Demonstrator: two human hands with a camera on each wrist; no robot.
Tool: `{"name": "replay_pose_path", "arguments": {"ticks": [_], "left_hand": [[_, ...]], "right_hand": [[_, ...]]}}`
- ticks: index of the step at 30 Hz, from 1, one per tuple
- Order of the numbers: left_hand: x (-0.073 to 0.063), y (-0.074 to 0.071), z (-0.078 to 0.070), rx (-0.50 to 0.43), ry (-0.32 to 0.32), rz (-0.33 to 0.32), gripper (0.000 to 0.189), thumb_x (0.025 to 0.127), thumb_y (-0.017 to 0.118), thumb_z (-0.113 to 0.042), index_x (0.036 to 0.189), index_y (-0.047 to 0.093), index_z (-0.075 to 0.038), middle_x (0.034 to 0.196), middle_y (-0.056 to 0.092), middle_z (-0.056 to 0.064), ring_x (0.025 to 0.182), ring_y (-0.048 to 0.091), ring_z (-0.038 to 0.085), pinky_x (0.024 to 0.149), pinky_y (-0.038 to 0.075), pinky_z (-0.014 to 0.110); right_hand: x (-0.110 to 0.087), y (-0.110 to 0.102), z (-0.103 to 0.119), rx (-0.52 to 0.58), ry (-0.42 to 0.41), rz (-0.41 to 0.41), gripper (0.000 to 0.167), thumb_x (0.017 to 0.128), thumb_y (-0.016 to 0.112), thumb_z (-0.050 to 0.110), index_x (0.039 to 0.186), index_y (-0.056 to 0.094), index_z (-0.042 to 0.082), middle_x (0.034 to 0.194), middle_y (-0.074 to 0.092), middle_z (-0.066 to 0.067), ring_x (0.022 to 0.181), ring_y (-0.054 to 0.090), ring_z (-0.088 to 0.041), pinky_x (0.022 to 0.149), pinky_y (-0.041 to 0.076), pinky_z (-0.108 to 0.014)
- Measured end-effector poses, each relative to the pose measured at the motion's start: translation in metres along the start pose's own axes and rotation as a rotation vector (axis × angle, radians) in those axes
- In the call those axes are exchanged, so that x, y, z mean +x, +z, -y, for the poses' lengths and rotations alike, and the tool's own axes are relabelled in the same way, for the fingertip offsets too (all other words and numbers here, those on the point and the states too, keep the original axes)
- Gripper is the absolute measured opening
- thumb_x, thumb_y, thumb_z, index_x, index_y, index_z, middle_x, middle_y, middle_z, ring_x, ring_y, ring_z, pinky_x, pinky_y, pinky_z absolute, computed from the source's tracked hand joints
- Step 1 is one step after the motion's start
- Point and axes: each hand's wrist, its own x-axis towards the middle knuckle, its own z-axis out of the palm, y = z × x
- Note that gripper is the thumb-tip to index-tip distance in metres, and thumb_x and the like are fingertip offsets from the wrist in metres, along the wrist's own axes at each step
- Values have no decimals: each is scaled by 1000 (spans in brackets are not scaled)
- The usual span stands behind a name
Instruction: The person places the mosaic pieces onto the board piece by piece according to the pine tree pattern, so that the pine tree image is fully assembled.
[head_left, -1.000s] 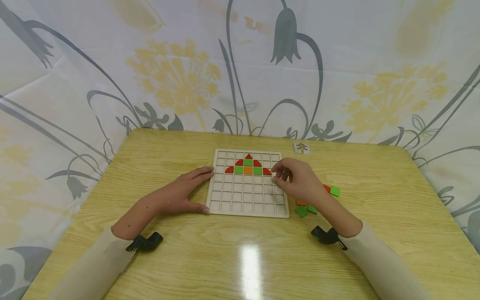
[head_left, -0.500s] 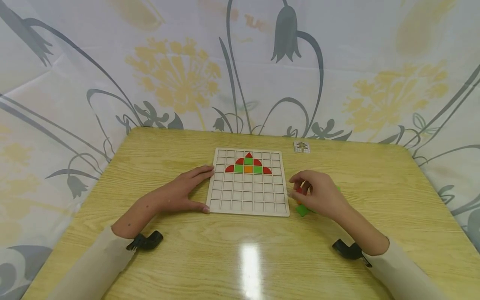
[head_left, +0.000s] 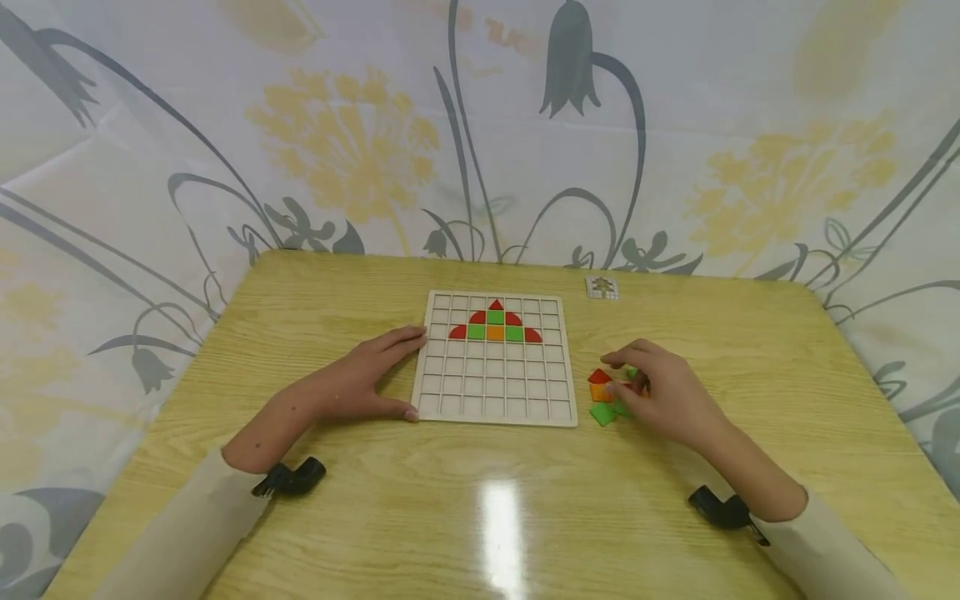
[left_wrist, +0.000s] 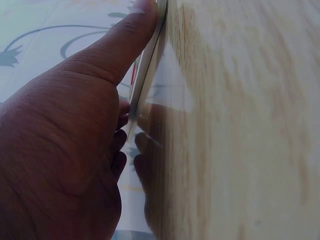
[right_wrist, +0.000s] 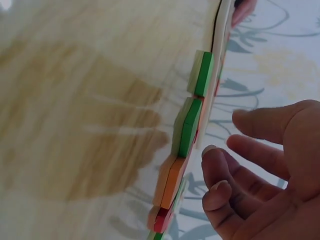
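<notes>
A pale square grid board (head_left: 495, 392) lies on the table, with red, green and orange tiles forming a stepped triangle in its upper rows. A red triangle (head_left: 496, 305) tops it and an orange square (head_left: 495, 333) sits mid-base. My left hand (head_left: 352, 379) rests at the board's left edge, thumb by the near corner. My right hand (head_left: 667, 396) hovers over loose tiles beside the board, partly covering them. In the right wrist view its fingers (right_wrist: 217, 167) are loosely bent around nothing, beside a green tile (right_wrist: 189, 130) and an orange tile (right_wrist: 172, 182).
Loose tiles right of the board include a red triangle (head_left: 599, 377), an orange piece (head_left: 600, 392) and a green piece (head_left: 602, 414). A small pattern card (head_left: 602, 287) lies near the back edge of the wooden table (head_left: 375, 500). A flowered cloth (head_left: 480, 125) hangs behind.
My right hand has withdrawn from beside the red piece at the triangle's right end, moving right and nearer, to the loose tiles. My left hand stays at the board's edge.
</notes>
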Motion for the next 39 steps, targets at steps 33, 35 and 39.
{"name": "replay_pose_path", "arguments": {"ticks": [33,35,39], "left_hand": [[-1,0,-3,-15,-9,11,112,87,83,-60,170,26,-12,178,17,4,162,20,34,126,28,58],[-1,-1,-2,-9,-9,12,112,87,83,-60,170,26,-12,178,16,4,162,20,34,126,28,58],[-1,-1,-2,-2,-4,8,112,87,81,-63,170,25,-13,178,16,3,162,20,34,126,28,58]], "right_hand": [[25,-2,-7,46,91,250,14,94,79,3,100,67,8,87,67,2,63,52,-12,58,46,-29],[25,-1,-7,58,92,256,14,95,78,3,101,67,9,84,66,4,64,52,-12,59,46,-29],[27,-2,-6,59,79,253,11,96,77,3,101,68,8,80,65,5,66,54,-12,63,48,-29]]}}
